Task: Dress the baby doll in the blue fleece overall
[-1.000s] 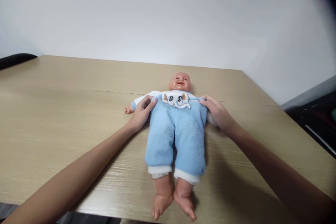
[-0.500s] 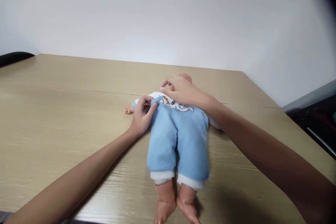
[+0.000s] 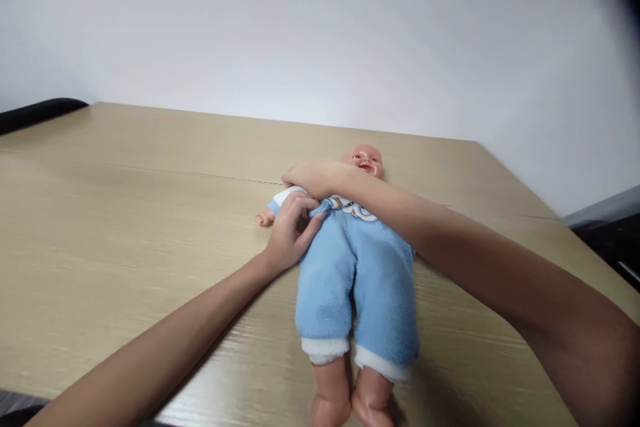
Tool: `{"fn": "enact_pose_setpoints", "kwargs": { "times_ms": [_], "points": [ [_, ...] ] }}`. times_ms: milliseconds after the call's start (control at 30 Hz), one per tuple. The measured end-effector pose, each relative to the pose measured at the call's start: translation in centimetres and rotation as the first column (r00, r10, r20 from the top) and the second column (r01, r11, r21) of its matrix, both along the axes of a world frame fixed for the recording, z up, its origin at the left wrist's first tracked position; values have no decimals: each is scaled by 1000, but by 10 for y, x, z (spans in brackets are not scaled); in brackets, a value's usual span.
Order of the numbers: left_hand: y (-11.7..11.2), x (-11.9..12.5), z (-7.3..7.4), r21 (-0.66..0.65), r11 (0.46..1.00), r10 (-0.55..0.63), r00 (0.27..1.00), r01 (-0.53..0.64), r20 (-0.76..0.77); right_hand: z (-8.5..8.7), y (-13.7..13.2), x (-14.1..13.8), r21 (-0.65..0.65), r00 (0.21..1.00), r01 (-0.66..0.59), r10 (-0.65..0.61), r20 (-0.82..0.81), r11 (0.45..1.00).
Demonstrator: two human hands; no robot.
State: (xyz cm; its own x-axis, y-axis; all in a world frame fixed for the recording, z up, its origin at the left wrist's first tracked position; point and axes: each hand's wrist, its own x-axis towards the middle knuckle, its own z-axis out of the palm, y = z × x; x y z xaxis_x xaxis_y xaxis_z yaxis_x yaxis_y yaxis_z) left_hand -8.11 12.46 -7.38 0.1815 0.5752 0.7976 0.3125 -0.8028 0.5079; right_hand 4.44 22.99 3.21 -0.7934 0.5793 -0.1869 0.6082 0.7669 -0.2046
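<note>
A baby doll (image 3: 367, 160) lies on its back on the wooden table, head away from me and bare feet toward me. It wears blue fleece overalls (image 3: 327, 280) with white cuffs and an embroidered animal on the chest, over a white top. My left hand (image 3: 293, 230) pinches the blue edge of the overalls at the left of the doll's waist. Across the doll's chest reaches my right hand (image 3: 313, 178), bent down over the white sleeve (image 3: 287, 195); its fingertips are mostly hidden. That forearm covers part of the chest and the doll's other arm.
The wooden table (image 3: 150, 227) stretches around the doll, with a thin seam across it. A pale wall (image 3: 300, 33) rises behind. At the far left shows a black curved chair back (image 3: 45, 113); dark objects stand beyond the table's right edge.
My right hand has moved left and down from near the doll's head to its sleeve, uncovering the face. My left hand keeps its pinch. The whole view has shifted slightly.
</note>
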Motion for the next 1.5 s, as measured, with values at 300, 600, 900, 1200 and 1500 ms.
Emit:
{"fn": "enact_pose_setpoints", "kwargs": {
  "times_ms": [300, 600, 900, 1200, 1500],
  "points": [
    [-4, -2, -2, 177, 984, 10, 995, 7, -99, -7, -3, 50, 24, 895, 137, -113, -431, 990],
    [-10, -5, -7, 326, 932, 175, 984, -159, -20, -18, -3, 62, -118, 830, 148, -188, -525, 982],
    [-9, 6, -11, -169, 969, -87, 885, 182, 458, -16, -24, 68, -67, 830, 131, -146, -538, 989],
    [-5, 9, 3, -401, 912, 150, 842, 84, 518, -27, -24, 80, -202, 796, 75, -180, -577, 977],
    [15, 3, -9, -626, 726, 113, 848, 286, 518, -18, -64, 88, -261, 764, 315, -407, -501, 913]
  ]
}}
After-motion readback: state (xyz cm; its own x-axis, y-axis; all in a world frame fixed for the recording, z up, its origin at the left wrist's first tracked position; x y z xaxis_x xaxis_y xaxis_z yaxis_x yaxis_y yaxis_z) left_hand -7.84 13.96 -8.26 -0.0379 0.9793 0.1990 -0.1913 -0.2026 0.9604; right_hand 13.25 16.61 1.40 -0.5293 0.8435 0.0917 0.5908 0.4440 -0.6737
